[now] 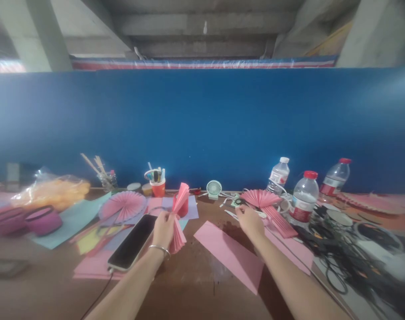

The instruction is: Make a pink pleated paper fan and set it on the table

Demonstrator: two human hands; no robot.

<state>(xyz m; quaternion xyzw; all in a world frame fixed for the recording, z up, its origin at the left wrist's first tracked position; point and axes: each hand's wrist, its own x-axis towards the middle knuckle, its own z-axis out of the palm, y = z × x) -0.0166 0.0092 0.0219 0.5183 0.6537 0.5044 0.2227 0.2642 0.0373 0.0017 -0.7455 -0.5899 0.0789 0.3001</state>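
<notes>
My left hand (163, 228) is closed round the middle of a pleated pink paper fan (179, 212), whose folds splay out above and below the fist. My right hand (249, 221) reaches forward over the table, fingers curled near scissors (241, 202) and an opened pink fan (260, 198); whether it holds anything is not visible. A flat pink paper sheet (232, 254) lies between my two arms. A black phone (133, 242) lies just left of my left hand.
A round pink fan (122, 205), an orange pen cup (158, 186), a small white desk fan (214, 188), three water bottles (303, 198), tangled black cables (349, 262), purple pots (44, 219) and a blue wall panel (202, 124) behind the table.
</notes>
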